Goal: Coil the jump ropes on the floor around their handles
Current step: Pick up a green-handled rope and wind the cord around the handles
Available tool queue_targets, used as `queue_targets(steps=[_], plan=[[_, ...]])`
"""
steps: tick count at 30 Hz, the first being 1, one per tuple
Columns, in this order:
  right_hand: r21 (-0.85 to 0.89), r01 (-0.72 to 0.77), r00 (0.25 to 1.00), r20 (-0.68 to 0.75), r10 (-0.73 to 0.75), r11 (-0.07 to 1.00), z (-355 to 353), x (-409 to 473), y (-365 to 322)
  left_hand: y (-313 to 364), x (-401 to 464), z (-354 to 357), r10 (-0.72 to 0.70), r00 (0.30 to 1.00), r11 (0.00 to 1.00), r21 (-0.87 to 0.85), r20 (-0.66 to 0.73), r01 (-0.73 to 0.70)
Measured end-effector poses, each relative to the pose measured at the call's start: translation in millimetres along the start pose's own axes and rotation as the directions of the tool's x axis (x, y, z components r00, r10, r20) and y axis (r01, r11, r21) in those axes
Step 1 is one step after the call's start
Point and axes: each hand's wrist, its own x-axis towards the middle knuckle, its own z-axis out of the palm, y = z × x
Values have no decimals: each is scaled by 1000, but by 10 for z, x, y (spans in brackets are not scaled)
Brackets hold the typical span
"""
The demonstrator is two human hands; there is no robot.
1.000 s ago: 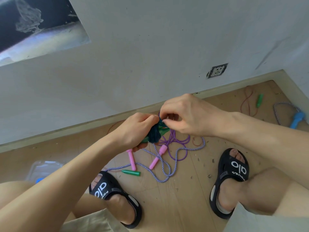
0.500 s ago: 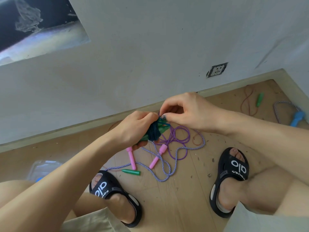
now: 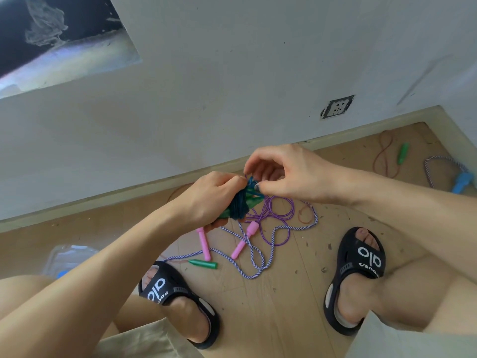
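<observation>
My left hand (image 3: 210,196) grips a bundle of dark teal rope (image 3: 238,206) wound around green handles, held above the floor. My right hand (image 3: 289,174) pinches the rope's free end at the top of the bundle. On the floor below lie a purple rope (image 3: 280,215) with two pink handles (image 3: 241,244), a purple-white twisted rope (image 3: 254,259) and a loose green handle (image 3: 204,264). Near the right corner are a thin red rope (image 3: 383,156) with a green handle (image 3: 402,153) and a twisted rope with a blue handle (image 3: 462,182).
I sit with my feet in black sandals, the left sandal (image 3: 178,301) and the right sandal (image 3: 353,277), on a wooden floor littered with small debris. A white wall with a socket (image 3: 336,107) stands ahead. A clear plastic bag (image 3: 68,259) lies at the left.
My right hand has lifted slightly and drawn the rope end up at the top of the bundle. My left hand keeps its grip in about the same place.
</observation>
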Motion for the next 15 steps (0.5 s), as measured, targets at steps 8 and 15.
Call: queue_targets(steps=[8,15], plan=[[5,-21,1000,-6,21,1000,-7,-12,-8,5,6,-8,-37,999,999,-39,29,38],[-20,-4,999,46,5,1000,-20,-33,2,12,-8,-2,-51,996,997,-51,74,55]])
